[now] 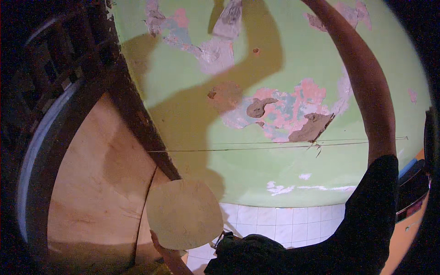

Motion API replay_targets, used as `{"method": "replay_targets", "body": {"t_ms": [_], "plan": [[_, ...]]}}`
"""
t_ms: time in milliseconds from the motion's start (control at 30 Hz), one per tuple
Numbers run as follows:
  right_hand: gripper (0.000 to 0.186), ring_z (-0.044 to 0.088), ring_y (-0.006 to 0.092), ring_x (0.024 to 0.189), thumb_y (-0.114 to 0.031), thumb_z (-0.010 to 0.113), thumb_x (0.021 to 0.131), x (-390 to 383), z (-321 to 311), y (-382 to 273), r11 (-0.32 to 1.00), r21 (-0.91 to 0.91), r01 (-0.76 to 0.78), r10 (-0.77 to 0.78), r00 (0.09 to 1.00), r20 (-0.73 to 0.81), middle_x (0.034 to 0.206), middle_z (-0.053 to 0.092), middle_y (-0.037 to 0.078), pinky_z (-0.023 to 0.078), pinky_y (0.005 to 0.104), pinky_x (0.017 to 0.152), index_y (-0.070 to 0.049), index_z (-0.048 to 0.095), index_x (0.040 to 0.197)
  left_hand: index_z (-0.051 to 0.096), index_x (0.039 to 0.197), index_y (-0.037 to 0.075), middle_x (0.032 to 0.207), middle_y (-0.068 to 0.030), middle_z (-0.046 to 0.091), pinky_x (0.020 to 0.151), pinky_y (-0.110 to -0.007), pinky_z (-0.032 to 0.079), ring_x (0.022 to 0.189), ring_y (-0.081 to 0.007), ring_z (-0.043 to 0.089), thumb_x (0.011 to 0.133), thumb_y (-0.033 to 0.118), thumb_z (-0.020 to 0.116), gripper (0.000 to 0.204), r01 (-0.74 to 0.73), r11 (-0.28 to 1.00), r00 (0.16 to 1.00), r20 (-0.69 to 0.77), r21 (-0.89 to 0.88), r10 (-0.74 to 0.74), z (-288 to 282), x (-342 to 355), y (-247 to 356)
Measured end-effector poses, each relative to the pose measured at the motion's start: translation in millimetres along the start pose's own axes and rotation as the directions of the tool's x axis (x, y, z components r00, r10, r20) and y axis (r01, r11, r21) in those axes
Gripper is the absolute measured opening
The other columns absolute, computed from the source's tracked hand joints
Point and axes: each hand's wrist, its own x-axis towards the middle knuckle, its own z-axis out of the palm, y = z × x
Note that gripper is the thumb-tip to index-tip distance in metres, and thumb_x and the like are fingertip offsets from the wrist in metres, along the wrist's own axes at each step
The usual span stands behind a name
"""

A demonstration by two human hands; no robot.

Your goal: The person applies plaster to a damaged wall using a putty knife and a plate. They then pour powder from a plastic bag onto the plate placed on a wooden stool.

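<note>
My left hand (166, 253) is low in the view, its fingers at the lower left rim of a flat, rounded, beige board (185, 214), which it holds up. The rest of that hand's grip is hidden behind the board. Bare below a black sleeve, my right arm (366, 78) reaches up along the right side and leaves through the top edge, so my right hand is out of sight. At the top, a putty-smeared scraper blade (228, 20) lies against the green wall (183, 119); its upper end is cut off. Pale putty (215, 56) covers a patch just below it.
Mid-wall, a peeled pink and blue-grey patch (298, 103) has brown holes. A thin string (266, 147) runs across the wall. A dark wooden frame (142, 117) and a brown panel (91, 183) stand left. White tiles (284, 224) lie below; orange furniture (410, 229) is at right.
</note>
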Motion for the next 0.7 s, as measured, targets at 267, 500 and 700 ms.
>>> {"method": "replay_targets", "body": {"t_ms": [267, 500, 700], "plan": [[0.021, 0.050, 0.0088, 0.043, -0.002, 0.058, 0.076, -17, 30, 67, 0.923, -0.287, 0.254, -0.281, 0.958, -0.053, 0.055, 0.053, 0.001, 0.043, 0.0251, 0.040, -0.010, 0.047, 0.061, 0.044, 0.137, 0.004, 0.128, -0.0161, 0.053, 0.085, -0.048, 0.052, 0.109, -0.0311, 0.057, 0.097, 0.052, 0.044, 0.062, 0.052, 0.993, 0.995, 0.095, -0.108, -0.041, 21, -9, 9], [0.022, 0.048, 0.0069, 0.045, -0.004, 0.060, 0.078, -37, 28, 23, 0.974, 0.215, 0.067, -0.048, 0.995, -0.092, 0.054, 0.052, -0.001, 0.040, 0.0232, 0.040, -0.012, 0.047, 0.063, 0.042, 0.139, 0.004, 0.132, -0.0161, 0.051, 0.090, -0.047, 0.050, 0.114, -0.0314, 0.055, 0.096, 0.052, 0.044, 0.065, 0.117, 0.986, 0.989, 0.103, -0.121, -0.105, 28, -15, 14], [0.025, 0.045, 0.0074, 0.047, 0.000, 0.059, 0.076, -69, 29, 60, 0.995, 0.074, 0.064, -0.050, 0.983, -0.177, 0.054, 0.047, -0.002, 0.038, 0.0258, 0.042, -0.011, 0.043, 0.062, 0.044, 0.139, 0.004, 0.131, -0.0144, 0.053, 0.093, -0.046, 0.049, 0.116, -0.0286, 0.054, 0.095, 0.055, 0.043, 0.068, 0.018, 1.000, 0.989, 0.147, -0.001, -0.018, 19, -7, 2]]}}
